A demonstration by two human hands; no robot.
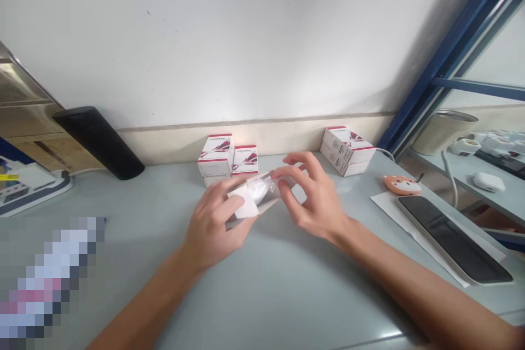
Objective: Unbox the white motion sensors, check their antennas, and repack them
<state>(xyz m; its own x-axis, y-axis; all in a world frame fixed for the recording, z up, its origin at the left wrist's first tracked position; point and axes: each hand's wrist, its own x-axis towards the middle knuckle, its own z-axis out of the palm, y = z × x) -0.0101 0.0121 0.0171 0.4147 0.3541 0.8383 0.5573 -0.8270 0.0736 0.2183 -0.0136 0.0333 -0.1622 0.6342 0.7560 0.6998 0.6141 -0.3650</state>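
Note:
My left hand (pixel 219 216) is closed around a small white cardboard box (pixel 246 202), tilted above the table with its flap open. Inside the opening sits a clear plastic bag (pixel 262 188) with something white in it, too blurred to name. Thumb and index finger of my right hand (pixel 311 194) are bent together at the bag's right end and pinch it; the other fingers are curled above. Just behind my left hand stand white boxes with red and purple print (pixel 216 156). More such printed boxes (pixel 346 150) stand against the wall, beyond my right hand.
A black cylinder (pixel 100 142) leans at the back left, beside a white device (pixel 36 188). A blurred-out object (pixel 49 279) lies at the front left. To the right, a phone (pixel 455 240) lies on white paper (pixel 394 210) near an orange animal-shaped item (pixel 402 185). A blue frame (pixel 438 60) rises there.

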